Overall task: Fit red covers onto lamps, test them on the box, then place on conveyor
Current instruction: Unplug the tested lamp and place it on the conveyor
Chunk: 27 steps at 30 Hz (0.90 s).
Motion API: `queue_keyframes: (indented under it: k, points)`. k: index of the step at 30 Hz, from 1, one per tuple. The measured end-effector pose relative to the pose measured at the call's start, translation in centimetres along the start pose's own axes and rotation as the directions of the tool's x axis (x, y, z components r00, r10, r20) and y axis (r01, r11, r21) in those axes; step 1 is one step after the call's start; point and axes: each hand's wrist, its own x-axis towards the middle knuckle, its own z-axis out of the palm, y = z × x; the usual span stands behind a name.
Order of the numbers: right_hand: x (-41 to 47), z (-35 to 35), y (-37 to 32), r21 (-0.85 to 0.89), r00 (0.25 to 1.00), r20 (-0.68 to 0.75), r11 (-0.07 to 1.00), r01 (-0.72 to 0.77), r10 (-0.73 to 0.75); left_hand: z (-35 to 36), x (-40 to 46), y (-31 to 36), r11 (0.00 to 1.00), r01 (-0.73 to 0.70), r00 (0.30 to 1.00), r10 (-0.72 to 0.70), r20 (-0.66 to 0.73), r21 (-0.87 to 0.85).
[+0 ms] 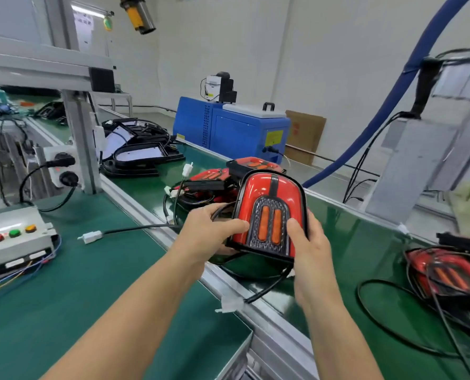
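Observation:
I hold a red-covered lamp (269, 212) with two orange strips over the edge of the green conveyor (346, 231). My left hand (206, 231) grips its left side, thumb on the cover. My right hand (309, 248) grips its right side, thumb on the front. Its black cable hangs below, ending in a white plug (229, 304) on the rail. The grey test box (14, 239) with red, green and orange buttons sits at the left, and its white connector (91, 237) lies on the mat. More red lamps (214, 182) lie behind, and another (447, 272) lies at the right.
Black uncovered lamp housings (143, 152) are stacked at the far end of the conveyor. An aluminium post (80, 144) with a socket box (61, 168) stands by the bench. A blue machine (228, 127) and a blue hose (387, 100) stand beyond the belt.

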Motion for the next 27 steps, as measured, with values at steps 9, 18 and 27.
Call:
queue_keyframes:
  k: [9, 18, 27]
  points:
    - [2.7, -3.8, 0.8, 0.038, 0.952, -0.297, 0.997, -0.071, 0.079, 4.3, 1.8, -1.2, 0.984, -0.109, 0.994, 0.107, 0.024, 0.14]
    - [8.0, -3.0, -0.6, 0.137, 0.911, -0.306, 0.96, -0.245, 0.277, 5.8, 2.8, -1.3, 0.969, -0.111, 0.99, 0.09, 0.106, 0.22]
    - [11.4, -2.2, -0.5, 0.113, 0.886, -0.284, 0.931, -0.348, 0.366, 5.6, 2.7, -2.1, 0.852, -0.261, 0.962, 0.193, 0.193, 0.454]
